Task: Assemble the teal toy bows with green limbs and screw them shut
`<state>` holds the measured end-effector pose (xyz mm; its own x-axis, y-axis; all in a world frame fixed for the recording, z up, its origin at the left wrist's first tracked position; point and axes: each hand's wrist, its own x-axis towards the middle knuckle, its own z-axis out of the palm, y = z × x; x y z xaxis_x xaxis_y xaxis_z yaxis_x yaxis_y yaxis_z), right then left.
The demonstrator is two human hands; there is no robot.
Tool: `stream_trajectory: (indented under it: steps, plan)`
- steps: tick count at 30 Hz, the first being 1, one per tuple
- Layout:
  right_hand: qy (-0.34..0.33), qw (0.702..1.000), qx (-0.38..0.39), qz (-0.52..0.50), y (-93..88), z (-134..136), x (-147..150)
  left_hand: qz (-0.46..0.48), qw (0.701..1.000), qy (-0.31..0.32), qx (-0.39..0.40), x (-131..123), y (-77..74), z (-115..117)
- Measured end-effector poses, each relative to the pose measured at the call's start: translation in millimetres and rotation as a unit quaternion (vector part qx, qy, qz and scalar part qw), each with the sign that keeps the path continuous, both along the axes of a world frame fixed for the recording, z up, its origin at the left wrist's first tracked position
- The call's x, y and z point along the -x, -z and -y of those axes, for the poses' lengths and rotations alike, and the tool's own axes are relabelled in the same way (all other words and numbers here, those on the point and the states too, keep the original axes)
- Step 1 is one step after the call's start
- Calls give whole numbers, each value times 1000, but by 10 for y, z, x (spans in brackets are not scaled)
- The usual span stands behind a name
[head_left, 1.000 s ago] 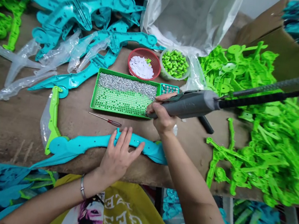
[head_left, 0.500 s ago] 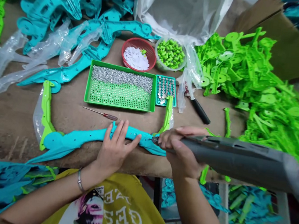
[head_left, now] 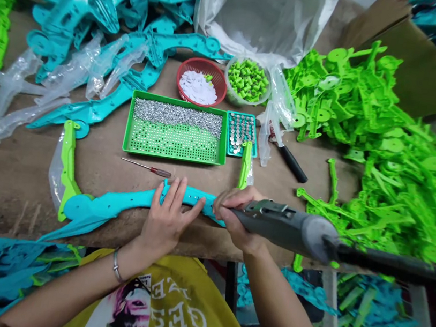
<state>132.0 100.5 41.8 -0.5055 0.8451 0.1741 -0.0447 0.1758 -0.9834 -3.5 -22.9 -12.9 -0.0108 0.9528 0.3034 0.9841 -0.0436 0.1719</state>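
L hand [head_left: 167,218] open, flat, fingers spread, pressing teal plastic bow [head_left: 114,206] to wooden bench [head_left: 6,193]. R hand [head_left: 235,217] closed round grey power tool [head_left: 278,226], nose at bow, hidden by fingers. Green tray [head_left: 172,156] of metal pins [head_left: 178,117] beyond; screwdriver [head_left: 146,168] betw. tray & bow.

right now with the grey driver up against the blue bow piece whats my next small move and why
I'd probably press the nose of the grey hose-fed power driver squarely onto the nearest hole in the turquoise plastic bow limb. Your right hand holds the driver at the limb, and your left hand pins the limb to the wooden bench. Your fingers hide the tip, so check its alignment first.
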Motion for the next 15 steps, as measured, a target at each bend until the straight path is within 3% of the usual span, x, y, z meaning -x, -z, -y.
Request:
stream_trajectory:
  steps: [3,4,7,10,15]
  plan:
    - [-101,995,6,-25,-98,-173,45,2,1000,-2,0,-5,6,4]
    - [-106,993,-3,-57,-135,-247,91,4,1000,-2,-3,-7,4,3]
    - [-9,985,-63,-161,-178,-490,308,7,1000,-3,-10,-8,-12,-5]
    - [107,975,-99,-170,-64,-718,536,1,1000,-8,-14,-7,-33,-13]
    - [153,974,-114,-123,223,-953,688,2,1000,-12,-21,-10,-41,-20]
